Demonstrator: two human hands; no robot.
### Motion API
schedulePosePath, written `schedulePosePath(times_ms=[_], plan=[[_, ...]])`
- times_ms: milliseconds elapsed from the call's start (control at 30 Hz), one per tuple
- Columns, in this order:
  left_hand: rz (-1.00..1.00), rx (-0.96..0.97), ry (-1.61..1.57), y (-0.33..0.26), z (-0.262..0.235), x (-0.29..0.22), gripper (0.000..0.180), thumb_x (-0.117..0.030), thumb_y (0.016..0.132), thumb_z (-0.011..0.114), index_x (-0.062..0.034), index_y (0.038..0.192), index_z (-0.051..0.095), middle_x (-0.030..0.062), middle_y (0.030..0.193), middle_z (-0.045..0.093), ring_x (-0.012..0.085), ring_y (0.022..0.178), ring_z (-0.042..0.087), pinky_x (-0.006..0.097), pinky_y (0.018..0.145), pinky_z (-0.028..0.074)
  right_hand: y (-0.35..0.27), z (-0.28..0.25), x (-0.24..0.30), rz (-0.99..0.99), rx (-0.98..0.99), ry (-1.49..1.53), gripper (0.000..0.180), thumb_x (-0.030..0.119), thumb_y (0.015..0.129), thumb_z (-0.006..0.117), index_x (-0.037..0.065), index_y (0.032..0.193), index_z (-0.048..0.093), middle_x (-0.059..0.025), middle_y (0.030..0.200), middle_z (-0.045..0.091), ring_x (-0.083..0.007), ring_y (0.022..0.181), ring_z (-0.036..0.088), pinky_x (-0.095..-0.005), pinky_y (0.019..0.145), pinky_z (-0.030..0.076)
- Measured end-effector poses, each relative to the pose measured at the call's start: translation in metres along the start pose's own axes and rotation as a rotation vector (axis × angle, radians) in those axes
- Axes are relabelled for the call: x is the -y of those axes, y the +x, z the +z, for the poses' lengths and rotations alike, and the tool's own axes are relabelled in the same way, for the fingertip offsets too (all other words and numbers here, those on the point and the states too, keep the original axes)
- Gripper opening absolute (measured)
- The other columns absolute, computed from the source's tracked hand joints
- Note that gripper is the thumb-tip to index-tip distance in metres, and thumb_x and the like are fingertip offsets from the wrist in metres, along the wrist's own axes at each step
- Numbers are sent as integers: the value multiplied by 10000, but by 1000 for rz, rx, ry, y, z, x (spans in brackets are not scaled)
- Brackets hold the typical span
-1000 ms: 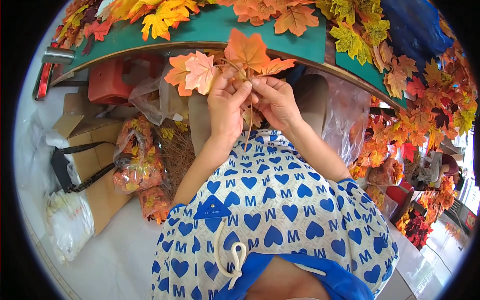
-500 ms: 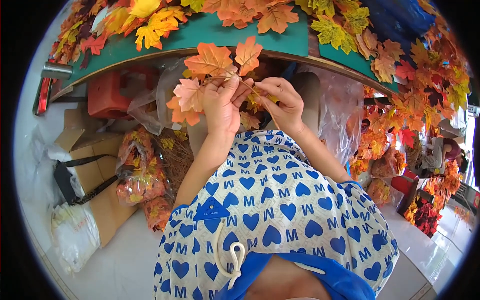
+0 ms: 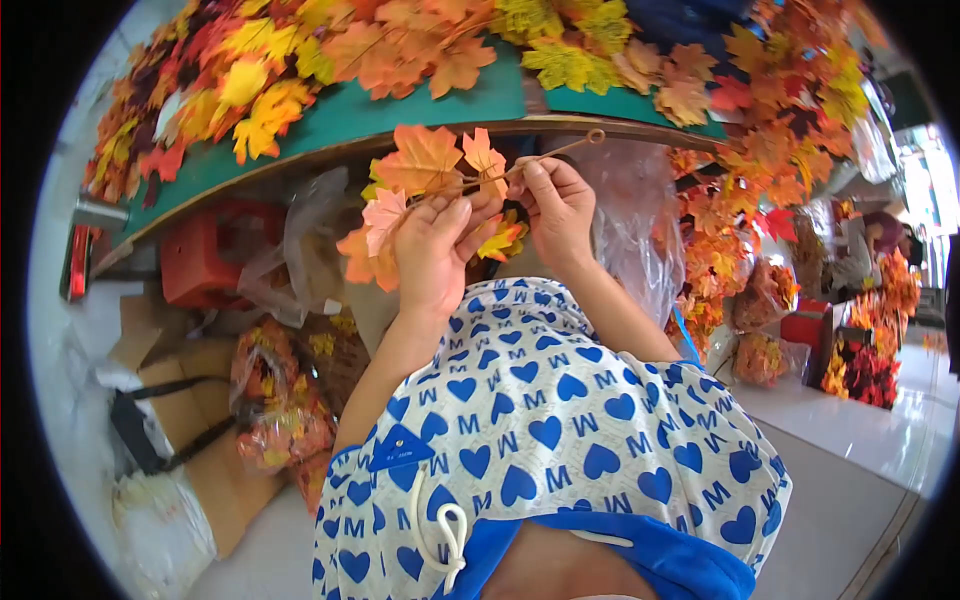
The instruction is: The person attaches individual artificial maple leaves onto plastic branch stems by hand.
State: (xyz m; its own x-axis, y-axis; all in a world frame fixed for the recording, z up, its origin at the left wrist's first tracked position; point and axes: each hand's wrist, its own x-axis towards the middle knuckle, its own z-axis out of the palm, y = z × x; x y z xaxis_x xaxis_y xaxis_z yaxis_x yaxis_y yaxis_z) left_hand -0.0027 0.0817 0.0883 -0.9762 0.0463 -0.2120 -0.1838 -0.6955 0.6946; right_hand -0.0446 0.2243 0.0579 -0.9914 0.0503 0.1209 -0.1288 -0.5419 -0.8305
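Red stool (image 3: 208, 262), cardboard box (image 3: 232, 490), crumpled white bag (image 3: 160, 530)

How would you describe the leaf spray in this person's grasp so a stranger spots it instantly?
Find the green table top across the upper view, then the two hands just below its near edge. They hold the leaf spray of orange, pink and yellow leaves. Unlike the piled leaves above, it is held, its brown stem reaching right to a small loop.

Wears wht top (image 3: 520, 425) w/ blue hearts (image 3: 601, 461), trim (image 3: 690, 562) & tri patch (image 3: 402, 449), wht cord (image 3: 450, 545).
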Motion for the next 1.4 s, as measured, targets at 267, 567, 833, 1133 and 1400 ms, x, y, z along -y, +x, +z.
schedulePosePath(times_ms=[267,567,833,1133,1400], plan=[[-431,642,499,-55,9,-46,226,15,823,588,54,1046,585,150,883,655,221,816,649,308,728,520,50,-45,175,-677,-135,44,95,142,964,460,71,954,523,-8,756,502,-105,594,479,-247,515,403],[-194,260,459,-13,-28,-43,252,-127,874,616,-32,1107,593,88,930,646,177,830,629,286,733,513,128,-101,441,-1570,-895,-1125,195,74,877,557,78,1053,641,-13,775,600,-92,612,552,-226,527,440],[-330,97,575,38,-52,-4,255,-119,887,597,-17,1119,570,61,911,634,152,800,604,272,696,506,322,-125,533,-1259,-939,-2335,95,123,806,535,93,878,588,-71,907,609,-264,769,648,-360,624,538],[-431,-119,660,49,-63,7,325,-185,896,597,-37,1180,540,58,938,626,139,764,591,271,641,494,408,-145,551,-1017,-936,-2365,106,72,790,558,78,869,628,-88,947,625,-263,842,659,-351,690,555],[-433,-183,553,73,-75,22,332,-195,897,597,-26,1178,538,61,933,624,142,781,588,280,680,500,431,-161,549,-1103,-851,-2520,168,145,784,619,104,940,573,-49,945,593,-259,811,644,-360,671,534]])
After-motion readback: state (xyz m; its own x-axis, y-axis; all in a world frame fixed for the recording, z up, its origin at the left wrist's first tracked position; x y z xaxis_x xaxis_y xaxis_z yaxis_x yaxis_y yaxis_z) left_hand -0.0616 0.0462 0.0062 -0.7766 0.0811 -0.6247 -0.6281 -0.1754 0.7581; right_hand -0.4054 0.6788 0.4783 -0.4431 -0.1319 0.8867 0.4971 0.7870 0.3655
